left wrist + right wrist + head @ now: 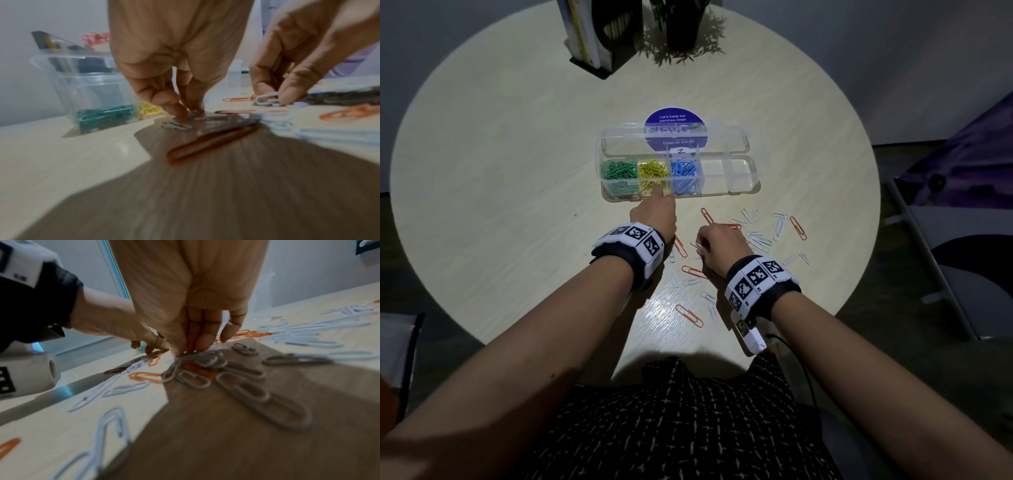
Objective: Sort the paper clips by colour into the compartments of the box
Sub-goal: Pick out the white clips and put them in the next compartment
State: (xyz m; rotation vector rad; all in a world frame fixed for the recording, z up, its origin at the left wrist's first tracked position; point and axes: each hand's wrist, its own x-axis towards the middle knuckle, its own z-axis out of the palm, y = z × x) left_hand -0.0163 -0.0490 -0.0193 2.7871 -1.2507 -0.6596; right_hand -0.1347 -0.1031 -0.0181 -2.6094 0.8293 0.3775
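Observation:
A clear compartment box (722, 196) lies open mid-table. It holds green clips (619, 171), yellow clips (652, 169) and blue clips (685, 171); its two right compartments look empty. Loose white clips (779, 226) and orange clips (798, 228) are scattered in front of it. My left hand (654, 214) is just before the box, fingertips (180, 113) down on the table, pinching a white clip (193, 113). My right hand (717, 245) is beside it, and its thumb and finger pinch a white clip (265, 99) out of a small heap (197, 363).
A round purple sticker (675, 126) shows under the box lid. A black file holder (599, 37) and a dark plant pot (681, 24) stand at the table's far edge. A chair (962, 274) is to the right of the round table (482, 171).

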